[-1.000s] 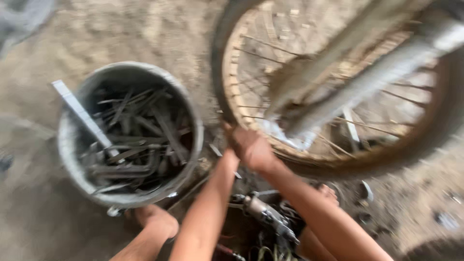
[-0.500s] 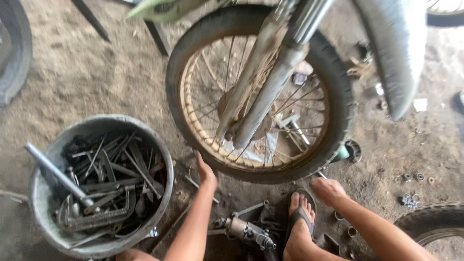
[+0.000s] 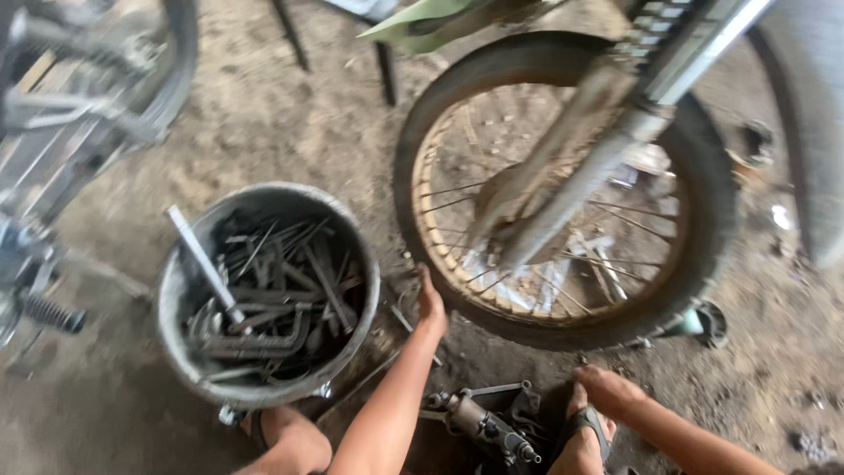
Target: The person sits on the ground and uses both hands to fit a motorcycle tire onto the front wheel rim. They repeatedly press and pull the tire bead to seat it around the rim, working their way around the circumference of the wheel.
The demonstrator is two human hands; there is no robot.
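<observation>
A person is crouching on the dirt floor of a repair yard, w/ the left hand reaching up to the tyre of a motorcycle front wheel at about 7 o'clock on the rim; the hand is lying flat against the rubber, fingers pressed together and pointing up, pinching nothing. The right hand is resting low at 5 o'clock in the frame, just below the tyre, fingers curled loosely over the person's own sandalled foot; whether they are gripping the strap is too blurred to tell. The wheel is standing upright, spokes and fork legs in view, filling the upper right. At 9 o'clock from the left hand, a round metal bucket is sitting on the floor, packed w/ dark wrenches and rods, one pale bar sticking out toward 11 o'clock. Between the two forearms, a small metal cylinder part is lying on the ground near the foot. Parts of another bike are showing at the left edge.
</observation>
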